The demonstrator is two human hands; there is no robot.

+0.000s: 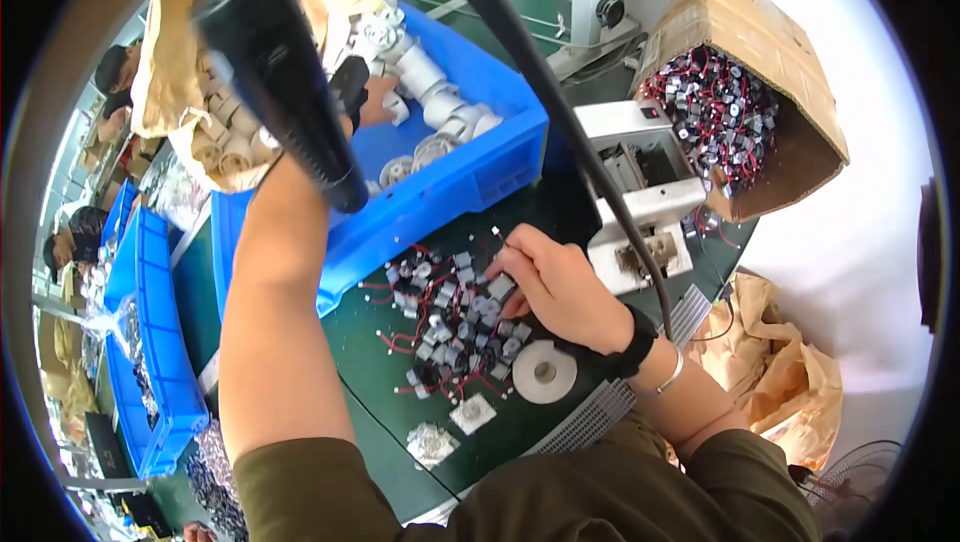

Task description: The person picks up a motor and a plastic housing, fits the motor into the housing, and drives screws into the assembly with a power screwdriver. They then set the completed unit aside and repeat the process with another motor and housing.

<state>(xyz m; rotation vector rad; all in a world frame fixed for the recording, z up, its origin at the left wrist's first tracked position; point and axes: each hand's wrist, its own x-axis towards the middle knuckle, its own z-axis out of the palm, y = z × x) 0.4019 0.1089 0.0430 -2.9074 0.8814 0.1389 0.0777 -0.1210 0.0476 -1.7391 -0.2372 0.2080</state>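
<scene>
Your right hand (552,287) is around a small grey metal motor (501,287) at the red-wired motor pile (440,332), grip unclear; lift straight, don't snag. Left hand (378,102): over blue plastic bin (460,180), can't tell hold.

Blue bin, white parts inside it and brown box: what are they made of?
Blue bin: probably plastic, smooth and slightly shiny, with moulded-looking walls.
White parts: likely hard plastic, judging by their smooth, pale, rounded shapes, but I can't be sure.
Brown box: looks like cardboard, dull, with folded flaps.
</scene>
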